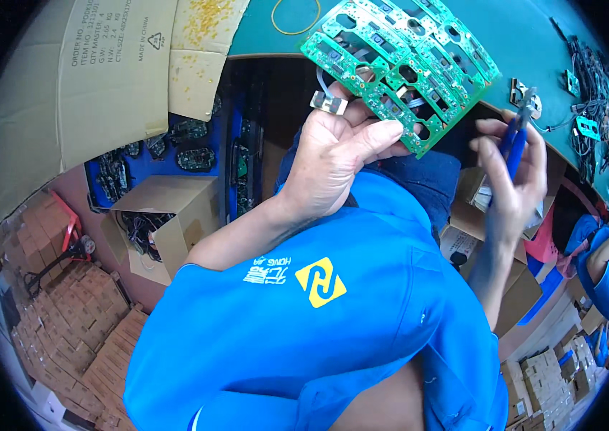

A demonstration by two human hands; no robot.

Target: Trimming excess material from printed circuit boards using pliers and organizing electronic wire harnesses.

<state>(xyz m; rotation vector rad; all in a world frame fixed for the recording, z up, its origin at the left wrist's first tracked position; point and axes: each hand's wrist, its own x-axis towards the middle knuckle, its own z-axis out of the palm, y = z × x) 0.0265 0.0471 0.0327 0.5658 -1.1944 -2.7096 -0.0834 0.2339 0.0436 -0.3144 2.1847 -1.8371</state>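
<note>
circuit board panel, in the head view, is raised by the near edge of the table; your left hand grasps its lower edge, your right hand has its fingers wrapped around blue-handled pliers. it should handle light and stiff, but brittle at the cut-outs: best hold its outer rim.

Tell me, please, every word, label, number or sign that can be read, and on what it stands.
Wording and numbers are not copied here.
Carton: dark printed lines, triangular recycling sign.
Shirt: white lettering, yellow emblem.
Boards: any markings too small to read.
Pale box: print too small to read.
</note>
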